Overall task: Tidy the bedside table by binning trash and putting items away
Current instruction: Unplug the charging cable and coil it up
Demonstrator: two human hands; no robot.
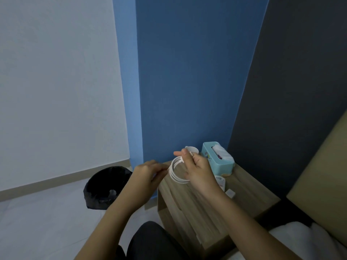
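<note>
I'm seeing the right hand (199, 168) gripping the coiled white cable (175, 170) above the counter (244, 196), just left of the tissue box (218, 158). The left hand (148, 172) is pinching the coil's left edge.

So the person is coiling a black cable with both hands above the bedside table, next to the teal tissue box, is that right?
Not quite: the cable is white, not black, as the head view shows. Both the left hand and right hand hold it above the bedside table, beside the teal tissue box.
</note>
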